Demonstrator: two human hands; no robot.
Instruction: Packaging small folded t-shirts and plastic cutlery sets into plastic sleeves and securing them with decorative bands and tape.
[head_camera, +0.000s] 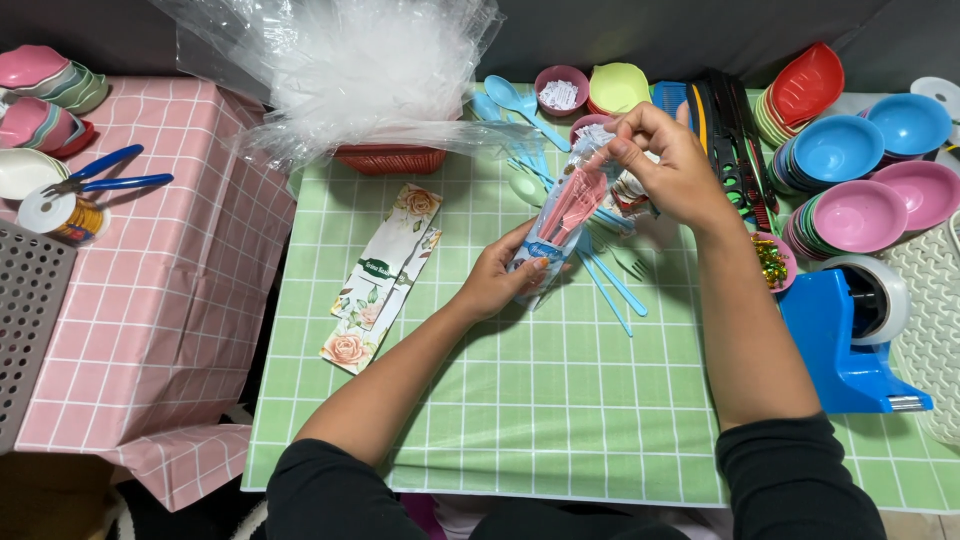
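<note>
My left hand (497, 280) grips the lower end of a clear plastic packet of pink cutlery (566, 212), held tilted above the green checked table (540, 400). My right hand (668, 165) pinches the packet's upper end between fingertips. Under the packet lie loose light-blue plastic forks and spoons (610, 282). More blue spoons (515, 100) lie further back.
Two floral card labels (385, 275) lie left of my hands. A blue tape dispenser (850, 335) sits at right, with stacks of coloured bowls (860, 170) behind it. A heap of clear plastic (370, 70) covers a red basket (390, 158). The pink table (170, 300) holds blue pliers (105, 175).
</note>
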